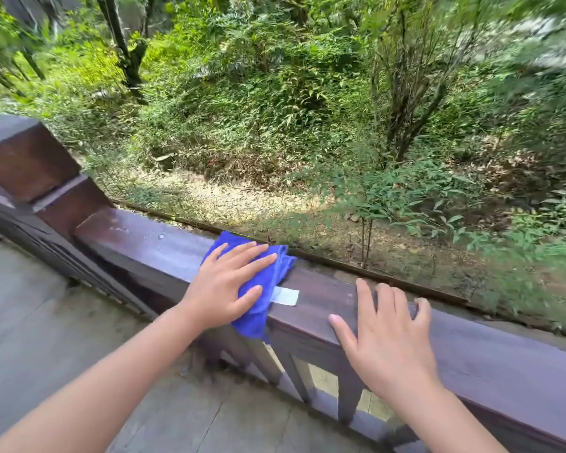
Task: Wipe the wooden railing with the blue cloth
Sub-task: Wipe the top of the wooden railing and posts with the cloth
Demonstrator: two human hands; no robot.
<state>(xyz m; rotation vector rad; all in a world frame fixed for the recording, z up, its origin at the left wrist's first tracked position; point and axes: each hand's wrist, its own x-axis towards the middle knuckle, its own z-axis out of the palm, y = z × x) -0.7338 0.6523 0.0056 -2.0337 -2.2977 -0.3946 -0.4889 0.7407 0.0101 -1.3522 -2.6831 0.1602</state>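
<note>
Blue, plush cloth (262,286), bunched in soft folds, lies across the flat top of the wooden railing (324,289); its near corner droops over the rail's inner edge toward me, at about 6 o'clock from the cloth's middle. A white tag (285,296) sticks out of it at 3 o'clock, flat on the wood. My left hand (224,287) lies flat on the cloth, fingers spread wide, pressing down rather than gripping. My right hand (388,338) rests flat on bare rail at 4 o'clock from the cloth, fingers spread, fingertips curling over the far edge; it holds nothing and is apart from the cloth.

Rail: dark brown, glossy, with a wet-looking sheen at 10 o'clock of the cloth. That stretch runs bare up to the square post (30,165), which stands higher than the rail top. Past my right hand the rail runs bare to the frame edge at 4 o'clock. Balusters (294,371) below. Far edge drops to a slope of brush (275,109). Grey paved floor (40,322) on my side.
</note>
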